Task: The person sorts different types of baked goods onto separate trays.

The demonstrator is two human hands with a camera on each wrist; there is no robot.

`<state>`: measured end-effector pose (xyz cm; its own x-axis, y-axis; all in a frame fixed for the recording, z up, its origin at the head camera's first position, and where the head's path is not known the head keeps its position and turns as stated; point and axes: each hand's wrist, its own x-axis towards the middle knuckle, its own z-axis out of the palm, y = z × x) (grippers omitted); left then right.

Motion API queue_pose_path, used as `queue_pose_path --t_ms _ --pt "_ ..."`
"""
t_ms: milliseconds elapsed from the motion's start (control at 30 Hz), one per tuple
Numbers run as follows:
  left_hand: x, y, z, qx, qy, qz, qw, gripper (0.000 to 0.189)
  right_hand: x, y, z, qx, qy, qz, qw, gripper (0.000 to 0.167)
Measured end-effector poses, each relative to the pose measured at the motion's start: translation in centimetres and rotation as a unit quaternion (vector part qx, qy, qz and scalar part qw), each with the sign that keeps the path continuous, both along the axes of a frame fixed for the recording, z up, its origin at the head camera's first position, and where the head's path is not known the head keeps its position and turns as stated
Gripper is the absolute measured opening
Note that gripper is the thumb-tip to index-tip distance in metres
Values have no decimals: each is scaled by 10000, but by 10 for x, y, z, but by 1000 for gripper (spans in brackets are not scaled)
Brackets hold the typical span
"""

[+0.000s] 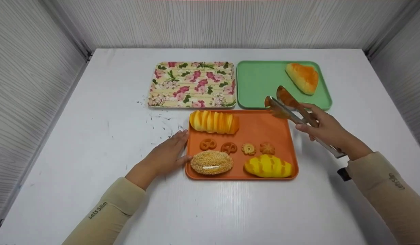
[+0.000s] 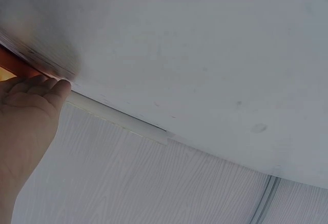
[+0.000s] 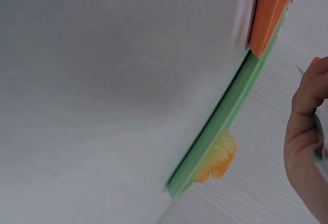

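My right hand (image 1: pixel 327 129) grips metal serving tongs (image 1: pixel 300 115), their tips parted and holding nothing, above the border between the green tray (image 1: pixel 259 83) and the orange tray (image 1: pixel 261 126). My left hand (image 1: pixel 167 153) lies with fairly straight fingers along the orange tray's left edge, thumb close to a seeded bun (image 1: pixel 212 162). That tray also bears a striped bread roll (image 1: pixel 214 122), a yellow bread (image 1: pixel 268 166), two pretzel cookies (image 1: pixel 208 144) and two round cookies (image 1: pixel 248 148). In the right wrist view, the right hand (image 3: pixel 310 126) is partly cut off at the edge.
A wedge-shaped bread (image 1: pixel 303 78) lies on the right side of the green tray. Left of that tray, a flower-print tray (image 1: pixel 192 85) stands right beside it. All three trays are on a white table (image 1: pixel 94 143) with grey wood-grain panels (image 1: pixel 213 23) around it.
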<state>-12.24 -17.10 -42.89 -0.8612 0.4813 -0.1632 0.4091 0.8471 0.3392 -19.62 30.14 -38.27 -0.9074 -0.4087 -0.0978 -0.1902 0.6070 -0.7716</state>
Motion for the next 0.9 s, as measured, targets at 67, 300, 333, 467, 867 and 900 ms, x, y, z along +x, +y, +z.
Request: queue_pose_path --t_ms 67,300,333,467,867,900 --pt "0 0 -1 -7 13 -9 10000 77 4 2 1 -3 -52 161 9999 65" --pt "0 0 -1 -37 24 -23 10000 77 16 5 3 -283 -434 663 9965 65" --pt "0 0 -1 -41 23 -24 10000 77 18 5 3 -306 -461 722 9959 64" --pt "0 -1 -2 -51 50 -50 10000 77 24 7 3 -426 -536 1021 9924 61" --pt "1 -1 0 2 -27 -6 10000 77 35 11 3 -684 -835 1950 9749 61" --pt "2 -1 0 20 -22 0 10000 76 35 11 3 -659 -845 1989 9741 60"
